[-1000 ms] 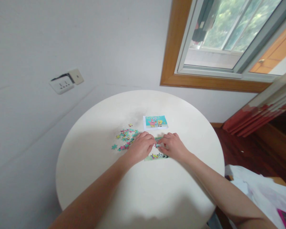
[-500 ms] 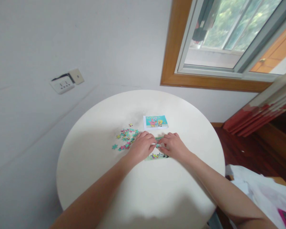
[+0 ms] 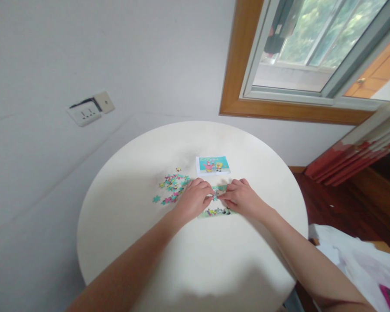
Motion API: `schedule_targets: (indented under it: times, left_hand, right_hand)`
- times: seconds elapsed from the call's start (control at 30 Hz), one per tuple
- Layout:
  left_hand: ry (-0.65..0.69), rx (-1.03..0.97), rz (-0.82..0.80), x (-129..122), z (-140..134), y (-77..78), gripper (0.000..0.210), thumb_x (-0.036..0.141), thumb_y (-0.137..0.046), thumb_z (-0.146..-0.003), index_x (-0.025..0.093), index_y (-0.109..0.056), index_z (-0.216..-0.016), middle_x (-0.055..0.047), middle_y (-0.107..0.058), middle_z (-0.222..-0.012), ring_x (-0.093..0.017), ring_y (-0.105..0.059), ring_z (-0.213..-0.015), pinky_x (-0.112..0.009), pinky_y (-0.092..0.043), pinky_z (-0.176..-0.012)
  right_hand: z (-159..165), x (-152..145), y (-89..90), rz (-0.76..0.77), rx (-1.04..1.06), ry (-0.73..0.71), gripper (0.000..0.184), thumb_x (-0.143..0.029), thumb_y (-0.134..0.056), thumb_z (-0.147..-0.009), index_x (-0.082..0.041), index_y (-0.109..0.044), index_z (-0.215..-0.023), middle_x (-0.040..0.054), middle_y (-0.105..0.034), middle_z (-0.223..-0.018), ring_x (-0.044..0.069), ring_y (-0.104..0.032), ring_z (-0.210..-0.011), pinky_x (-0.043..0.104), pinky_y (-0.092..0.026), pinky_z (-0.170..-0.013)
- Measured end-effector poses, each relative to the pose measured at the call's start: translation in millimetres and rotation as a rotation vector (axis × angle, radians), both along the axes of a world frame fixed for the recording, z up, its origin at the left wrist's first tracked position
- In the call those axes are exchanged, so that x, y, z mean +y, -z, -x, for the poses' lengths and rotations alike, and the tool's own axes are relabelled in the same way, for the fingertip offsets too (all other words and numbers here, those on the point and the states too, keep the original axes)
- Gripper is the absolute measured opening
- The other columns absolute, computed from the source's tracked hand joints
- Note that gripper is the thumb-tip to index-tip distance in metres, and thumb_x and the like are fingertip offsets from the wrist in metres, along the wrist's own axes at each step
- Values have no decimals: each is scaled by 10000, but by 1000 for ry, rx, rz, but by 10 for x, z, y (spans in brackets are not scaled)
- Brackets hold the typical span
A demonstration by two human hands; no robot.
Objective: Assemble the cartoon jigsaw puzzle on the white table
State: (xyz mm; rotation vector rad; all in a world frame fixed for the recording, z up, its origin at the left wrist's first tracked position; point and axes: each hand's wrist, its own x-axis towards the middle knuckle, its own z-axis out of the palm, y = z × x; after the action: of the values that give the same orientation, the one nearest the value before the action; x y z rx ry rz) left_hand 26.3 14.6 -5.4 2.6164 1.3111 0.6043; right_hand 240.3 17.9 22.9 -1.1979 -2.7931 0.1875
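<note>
A jigsaw puzzle with a pale green border (image 3: 216, 212) lies partly put together on the white table. Between my hands, a small teal and white puzzle piece (image 3: 215, 196) sits at the inner part of the puzzle. My left hand (image 3: 195, 197) is closed, thumb and index finger at the left side of this piece. From the right, my right hand (image 3: 240, 197) has its fingers bent and its fingertips against the same piece. Both hands cover the puzzle's sides. Loose puzzle pieces (image 3: 173, 186) lie in a pile left of my left hand.
Behind the puzzle lies a cartoon picture box or card (image 3: 213, 165). One stray yellow piece (image 3: 178, 169) lies above the pile, a teal one (image 3: 156, 199) at its left. The round table (image 3: 117, 225) stands against a wall with a socket (image 3: 84, 113). White bags (image 3: 341, 251) are at the right.
My right hand has shifted slightly right and its fingers have loosened around the piece, so more of the puzzle shows between the hands. My left hand stays nearly in place.
</note>
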Motion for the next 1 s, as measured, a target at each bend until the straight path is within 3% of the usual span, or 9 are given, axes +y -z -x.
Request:
schedule_targets:
  times: [0.7,1.0]
  left_hand:
    - [24,-13,11,-3,13,-8,145,158,-577,-859,224,-692,-916,-27,-670,-958,-221,-517,-1015,-374,-399,-935]
    - [35,-5,9,3,13,-21,173,133,-553,-858,219,-688,-925,-31,-665,-947,-219,-517,-1012,-382,-397,-947]
  right_hand:
    - [6,-20,19,41,-10,-45,277,-239,-524,-911,-343,-683,-1113,33,-656,-833,200,-508,-879,340,-250,-750]
    - [98,3,135,35,101,102,263,-378,-602,-874,-251,-661,-1096,48,-624,-938,200,-518,-920,328,-292,-775]
